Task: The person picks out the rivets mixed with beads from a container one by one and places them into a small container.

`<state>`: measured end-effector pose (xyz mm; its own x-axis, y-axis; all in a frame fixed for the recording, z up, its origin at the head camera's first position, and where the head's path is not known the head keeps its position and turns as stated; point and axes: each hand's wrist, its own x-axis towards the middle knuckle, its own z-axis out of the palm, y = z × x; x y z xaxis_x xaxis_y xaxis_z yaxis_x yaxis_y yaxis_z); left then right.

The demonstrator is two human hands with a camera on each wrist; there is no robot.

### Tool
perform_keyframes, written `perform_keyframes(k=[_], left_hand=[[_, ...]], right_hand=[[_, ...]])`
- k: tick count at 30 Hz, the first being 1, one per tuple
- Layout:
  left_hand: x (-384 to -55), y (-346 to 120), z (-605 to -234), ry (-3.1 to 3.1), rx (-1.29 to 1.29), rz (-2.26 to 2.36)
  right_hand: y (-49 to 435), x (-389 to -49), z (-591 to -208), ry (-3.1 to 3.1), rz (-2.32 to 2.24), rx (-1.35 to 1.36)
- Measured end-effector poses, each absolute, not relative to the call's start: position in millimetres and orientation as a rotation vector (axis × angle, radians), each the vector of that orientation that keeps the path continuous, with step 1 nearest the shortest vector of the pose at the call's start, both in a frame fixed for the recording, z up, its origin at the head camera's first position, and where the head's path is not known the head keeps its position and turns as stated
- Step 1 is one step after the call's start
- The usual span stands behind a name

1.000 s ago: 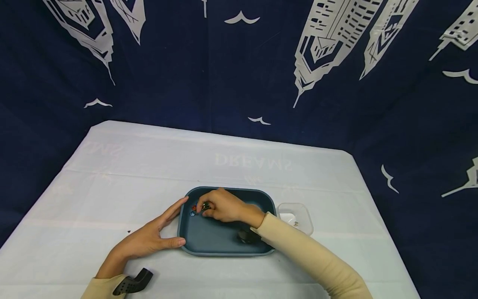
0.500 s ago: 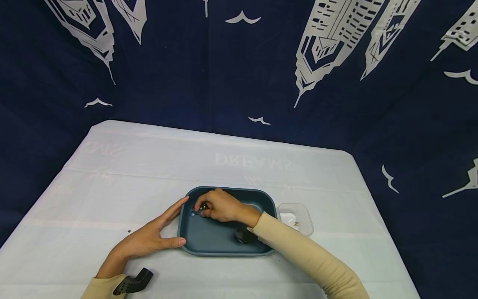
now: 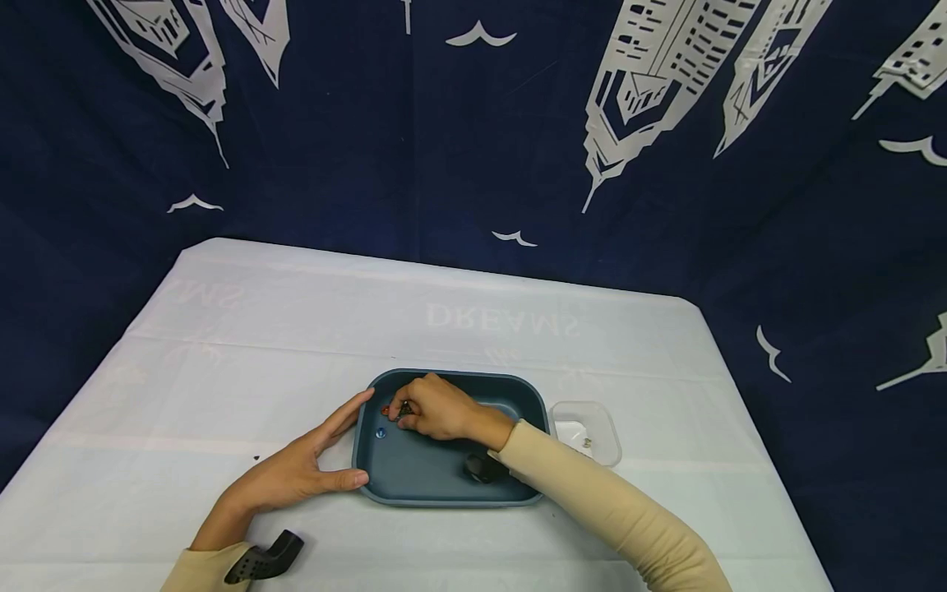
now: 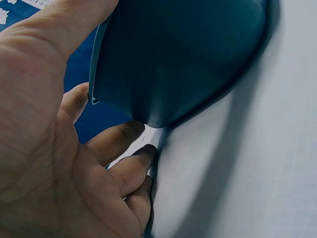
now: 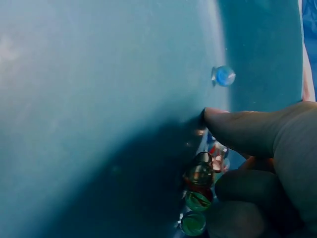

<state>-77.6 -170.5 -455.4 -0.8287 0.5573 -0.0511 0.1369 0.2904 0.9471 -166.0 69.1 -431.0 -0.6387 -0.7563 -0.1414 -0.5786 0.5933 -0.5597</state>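
Inside a blue-green tray (image 3: 429,485), my right hand (image 3: 440,407) curls its fingers and thumb round several glass marbles (image 5: 200,174) by the tray's left wall. Green, amber and red ones show in the right wrist view, some partly hidden by the fingers. One blue marble (image 5: 225,76) lies apart, just beyond the thumb tip. A red marble (image 3: 385,410) peeks out left of the fingertips in the head view. My left hand (image 3: 296,469) rests against the tray's left end, thumb and fingers spread along the rim.
A clear plastic container (image 3: 607,436) stands right of the tray with small light-coloured contents. Black wrist devices sit at my left sleeve (image 3: 266,561) and below my right wrist, over the tray. A dark speck (image 3: 256,457) lies on the white tablecloth (image 3: 311,329). A navy printed cloth hangs behind.
The blue marble has rolled a little toward me, away from the others. My right fingers have shifted slightly left and back among the marbles. The left hand stays in place.
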Motion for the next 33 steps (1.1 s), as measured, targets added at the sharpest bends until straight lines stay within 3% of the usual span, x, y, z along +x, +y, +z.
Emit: perform_keyframes(k=[33], left_hand=[[-77.1, -170.6, -455.8, 2.179, 0.608, 1.544]], right_hand=[[74.5, -165.0, -414.6, 2.483, -0.706, -1.114]])
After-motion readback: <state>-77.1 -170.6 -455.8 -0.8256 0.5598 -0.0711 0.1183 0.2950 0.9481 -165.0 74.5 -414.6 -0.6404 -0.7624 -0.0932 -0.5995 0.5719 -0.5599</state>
